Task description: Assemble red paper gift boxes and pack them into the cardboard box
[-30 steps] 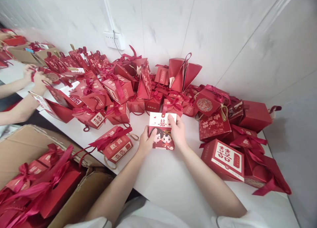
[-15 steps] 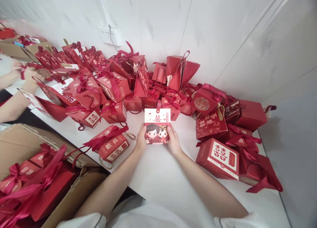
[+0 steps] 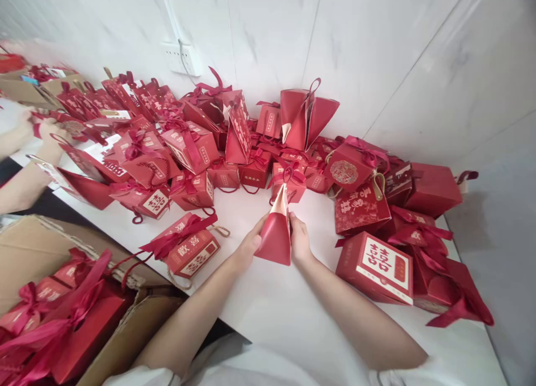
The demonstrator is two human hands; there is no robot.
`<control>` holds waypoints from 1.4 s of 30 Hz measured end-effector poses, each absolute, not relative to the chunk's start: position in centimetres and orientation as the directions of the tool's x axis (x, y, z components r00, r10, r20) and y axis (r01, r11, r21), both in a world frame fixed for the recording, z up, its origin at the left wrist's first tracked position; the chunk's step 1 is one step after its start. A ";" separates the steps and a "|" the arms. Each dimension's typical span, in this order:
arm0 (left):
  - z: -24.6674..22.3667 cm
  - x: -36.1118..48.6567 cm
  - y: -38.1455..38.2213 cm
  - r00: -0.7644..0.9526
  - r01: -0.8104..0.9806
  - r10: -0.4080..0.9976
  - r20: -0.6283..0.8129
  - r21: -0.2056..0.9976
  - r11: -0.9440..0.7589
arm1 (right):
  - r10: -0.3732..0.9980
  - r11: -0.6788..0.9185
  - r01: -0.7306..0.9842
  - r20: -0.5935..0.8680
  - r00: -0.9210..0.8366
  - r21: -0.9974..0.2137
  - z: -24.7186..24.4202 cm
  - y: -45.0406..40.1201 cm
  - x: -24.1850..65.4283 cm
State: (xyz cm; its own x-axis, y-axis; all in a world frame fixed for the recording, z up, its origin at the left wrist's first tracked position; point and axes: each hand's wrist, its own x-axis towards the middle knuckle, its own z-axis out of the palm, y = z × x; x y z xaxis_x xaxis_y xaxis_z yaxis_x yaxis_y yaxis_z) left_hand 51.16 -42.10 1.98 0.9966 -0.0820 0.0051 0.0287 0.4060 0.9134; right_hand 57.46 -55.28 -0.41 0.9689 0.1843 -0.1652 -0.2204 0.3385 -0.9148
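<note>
Between my two hands is a red gift box (image 3: 273,238), turned so that a plain triangular side faces me. Its cream inner edges and a ribbon loop show at the top. My left hand (image 3: 250,245) grips it from the left, fingers behind the box. On the other side my right hand (image 3: 300,238) presses against it, its fingertips partly hidden. Just beyond stands a red box with a ribbon bow (image 3: 290,186). Left of my left hand, a red box with a bow and rope handle (image 3: 190,247) lies on the white table (image 3: 268,308).
Red gift boxes pile along the wall, among them a large one (image 3: 347,171) and a white-labelled one (image 3: 377,268) at right. A cardboard carton (image 3: 31,229) full of red boxes stands front left. Another person's hands (image 3: 46,134) work at far left. A socket strip (image 3: 181,58) is on the wall.
The box in my hands has turned from its illustrated front face to a plain triangular side. My hands have shifted slightly right. The view has moved a little.
</note>
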 end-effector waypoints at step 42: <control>3.7 51.3 -39.6 0.940 0.337 -0.335 -0.057 0.291 0.895 | 0.246 0.084 0.555 0.557 0.793 -0.828 -0.4 -55.4 55.1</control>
State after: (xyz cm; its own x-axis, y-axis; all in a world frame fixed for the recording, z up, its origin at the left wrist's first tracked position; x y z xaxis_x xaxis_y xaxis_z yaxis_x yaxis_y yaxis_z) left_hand 51.34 -39.60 3.68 0.9404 -0.3351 -0.0575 0.3369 0.8954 0.2911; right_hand 55.14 -55.37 -0.44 0.7933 0.2456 0.5570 0.5549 0.0844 -0.8276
